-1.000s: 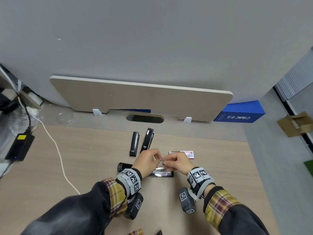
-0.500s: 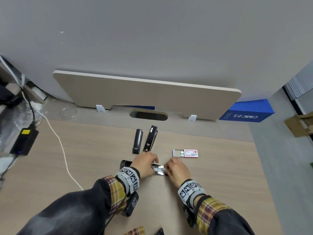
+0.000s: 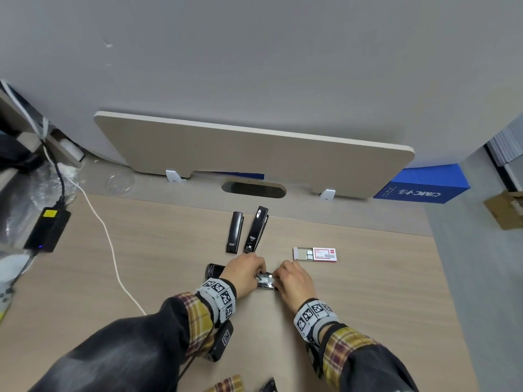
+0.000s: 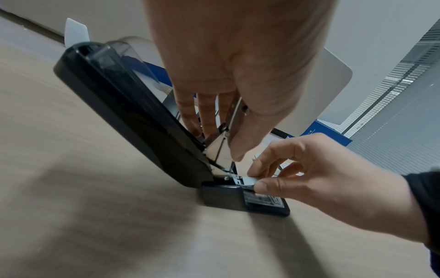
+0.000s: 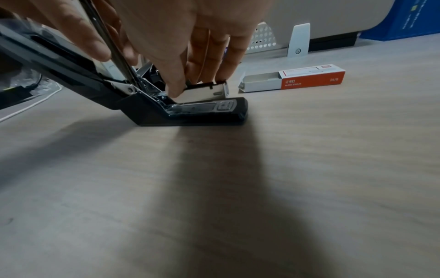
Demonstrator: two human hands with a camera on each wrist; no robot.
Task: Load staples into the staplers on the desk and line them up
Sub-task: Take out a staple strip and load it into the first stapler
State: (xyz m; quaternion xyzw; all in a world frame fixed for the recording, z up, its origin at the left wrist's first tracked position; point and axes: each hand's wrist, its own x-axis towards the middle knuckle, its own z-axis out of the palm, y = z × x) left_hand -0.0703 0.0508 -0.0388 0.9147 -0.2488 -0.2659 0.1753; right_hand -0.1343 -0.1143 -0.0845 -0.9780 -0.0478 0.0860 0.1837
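an office: a wood-grain desk (image 3: 368,292) with a privacy panel (image 3: 254,154) at its back, a cable slot (image 3: 254,189), staplers (image 3: 235,232), a power adapter (image 3: 46,229).

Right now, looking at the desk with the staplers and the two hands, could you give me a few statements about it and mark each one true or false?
1. The black stapler under the hands lies hinged open on the wooden desk. True.
2. The red and white staple box is fully closed. False: its inner tray is slid partly out.
3. Two more black staplers lie side by side beyond the hands. True.
4. The right hand rests idle away from the stapler. False: its fingers pinch the metal staple channel.
5. The left hand holds the staple box. False: it is at the opened stapler's metal arm.
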